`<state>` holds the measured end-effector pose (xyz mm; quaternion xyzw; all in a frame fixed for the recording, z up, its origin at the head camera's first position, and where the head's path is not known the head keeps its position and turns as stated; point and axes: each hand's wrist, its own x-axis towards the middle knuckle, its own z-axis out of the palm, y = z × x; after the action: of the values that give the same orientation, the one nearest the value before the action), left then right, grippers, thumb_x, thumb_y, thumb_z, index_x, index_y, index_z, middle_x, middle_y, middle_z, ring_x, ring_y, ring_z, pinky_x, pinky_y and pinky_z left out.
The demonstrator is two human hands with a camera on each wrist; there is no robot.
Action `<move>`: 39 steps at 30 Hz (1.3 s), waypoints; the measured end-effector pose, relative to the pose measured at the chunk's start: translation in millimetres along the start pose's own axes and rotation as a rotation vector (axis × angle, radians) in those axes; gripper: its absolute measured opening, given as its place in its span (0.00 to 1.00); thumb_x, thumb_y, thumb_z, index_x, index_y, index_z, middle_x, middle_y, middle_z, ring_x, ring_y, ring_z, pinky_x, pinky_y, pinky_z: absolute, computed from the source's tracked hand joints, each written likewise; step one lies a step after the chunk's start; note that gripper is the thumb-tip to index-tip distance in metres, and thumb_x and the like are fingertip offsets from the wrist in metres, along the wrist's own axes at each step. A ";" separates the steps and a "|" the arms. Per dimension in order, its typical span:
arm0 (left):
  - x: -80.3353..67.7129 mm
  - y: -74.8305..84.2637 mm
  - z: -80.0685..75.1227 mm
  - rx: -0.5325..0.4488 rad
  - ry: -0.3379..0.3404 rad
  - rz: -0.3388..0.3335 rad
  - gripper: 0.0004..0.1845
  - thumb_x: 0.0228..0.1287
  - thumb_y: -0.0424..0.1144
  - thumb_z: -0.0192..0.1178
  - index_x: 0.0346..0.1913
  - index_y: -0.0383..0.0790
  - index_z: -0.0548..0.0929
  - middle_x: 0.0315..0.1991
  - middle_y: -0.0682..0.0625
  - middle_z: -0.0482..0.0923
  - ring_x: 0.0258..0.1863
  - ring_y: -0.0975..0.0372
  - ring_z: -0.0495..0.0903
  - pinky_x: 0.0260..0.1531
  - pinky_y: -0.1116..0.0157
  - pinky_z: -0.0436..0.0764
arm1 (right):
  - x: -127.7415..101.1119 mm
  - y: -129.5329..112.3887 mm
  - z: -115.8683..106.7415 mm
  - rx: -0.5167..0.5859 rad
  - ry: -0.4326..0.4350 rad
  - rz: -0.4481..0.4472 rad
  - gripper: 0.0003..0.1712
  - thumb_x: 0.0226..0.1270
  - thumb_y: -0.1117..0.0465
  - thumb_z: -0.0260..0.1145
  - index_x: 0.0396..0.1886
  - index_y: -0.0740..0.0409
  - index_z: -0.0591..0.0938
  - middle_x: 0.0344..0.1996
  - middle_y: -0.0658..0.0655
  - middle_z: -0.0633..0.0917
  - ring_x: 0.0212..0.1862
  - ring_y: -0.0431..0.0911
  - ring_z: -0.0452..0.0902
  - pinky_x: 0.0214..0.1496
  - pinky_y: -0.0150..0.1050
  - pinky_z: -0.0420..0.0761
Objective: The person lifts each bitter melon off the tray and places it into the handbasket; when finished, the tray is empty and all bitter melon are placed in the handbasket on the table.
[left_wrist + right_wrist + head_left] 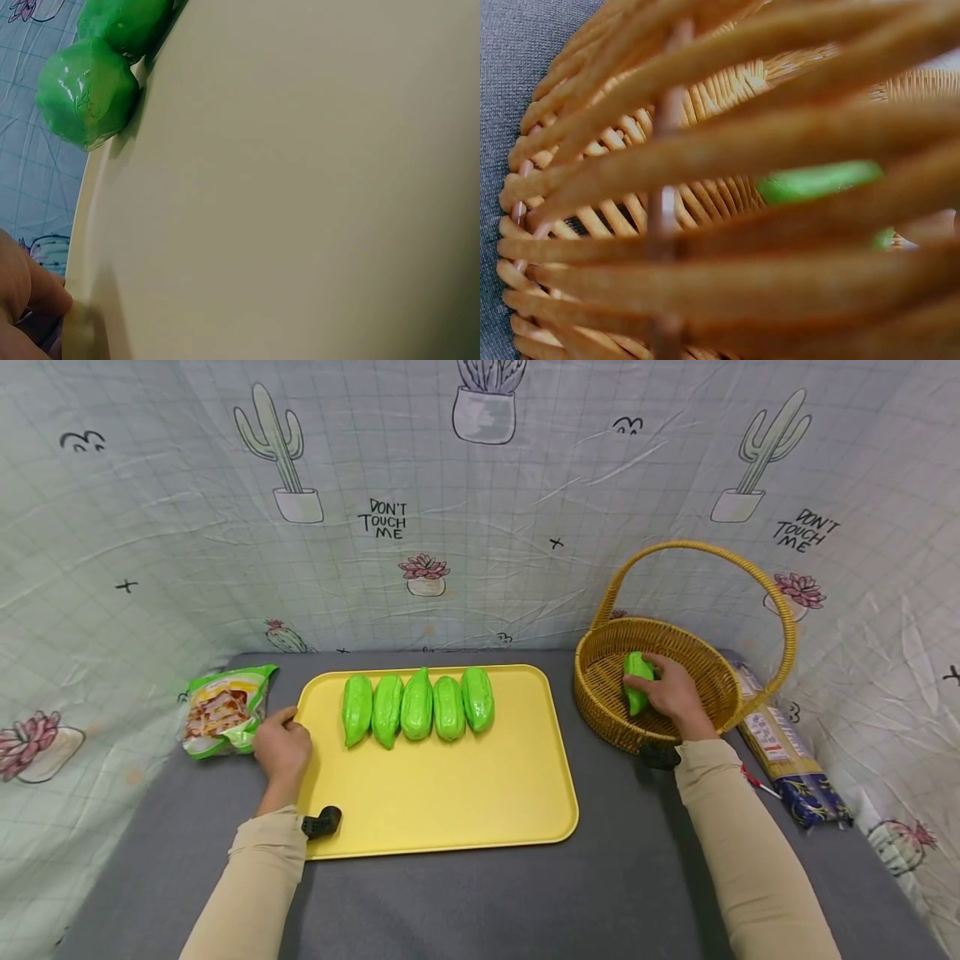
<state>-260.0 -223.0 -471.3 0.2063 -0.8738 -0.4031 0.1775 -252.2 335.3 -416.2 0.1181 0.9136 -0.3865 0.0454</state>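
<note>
Underneath, grey felt table (480, 902) meets cactus-print backdrop (187, 527).

I see a woven wicker basket (600, 693), rough and matt; glossy green gourds (417, 705) on a smooth matt plastic tray (450, 802); the desk (615, 893) wears grey cloth.

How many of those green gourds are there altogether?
6. Five green gourds lie side by side on the yellow tray; a sixth sits in the basket, under the right hand.
</note>
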 end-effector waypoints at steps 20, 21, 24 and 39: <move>-0.6 -8.8 -4.5 0.007 -0.014 -0.008 0.24 0.73 0.27 0.40 0.64 0.30 0.81 0.62 0.30 0.79 0.63 0.36 0.74 0.68 0.41 0.72 | 3.1 -3.7 1.3 -0.033 -0.039 -0.043 0.44 0.78 0.50 0.60 0.82 0.65 0.53 0.72 0.81 0.63 0.63 0.68 0.71 0.52 0.52 0.80; -0.2 -8.1 -4.0 0.004 -0.015 -0.007 0.24 0.73 0.27 0.40 0.64 0.30 0.81 0.63 0.30 0.79 0.64 0.36 0.74 0.68 0.42 0.72 | 2.6 -3.7 0.9 -0.036 -0.036 -0.040 0.43 0.78 0.50 0.60 0.82 0.65 0.54 0.72 0.81 0.63 0.63 0.68 0.72 0.52 0.51 0.80; 0.5 -6.2 -2.3 -0.003 -0.027 -0.003 0.25 0.73 0.27 0.39 0.65 0.30 0.80 0.63 0.31 0.78 0.64 0.36 0.74 0.68 0.42 0.72 | 2.0 -2.7 0.1 -0.043 -0.030 -0.021 0.43 0.79 0.51 0.59 0.82 0.65 0.53 0.72 0.80 0.63 0.63 0.68 0.72 0.53 0.52 0.80; -0.4 -3.4 -1.0 -0.002 -0.017 0.012 0.24 0.72 0.26 0.40 0.63 0.28 0.81 0.62 0.30 0.79 0.63 0.36 0.75 0.67 0.41 0.73 | 0.2 -0.1 2.9 -0.070 -0.038 -0.007 0.43 0.79 0.52 0.58 0.83 0.63 0.52 0.73 0.81 0.61 0.66 0.70 0.70 0.57 0.57 0.80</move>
<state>-258.5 -225.5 -473.3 0.1974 -0.8761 -0.4045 0.1728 -252.4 333.2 -418.2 0.1057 0.9259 -0.3566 0.0656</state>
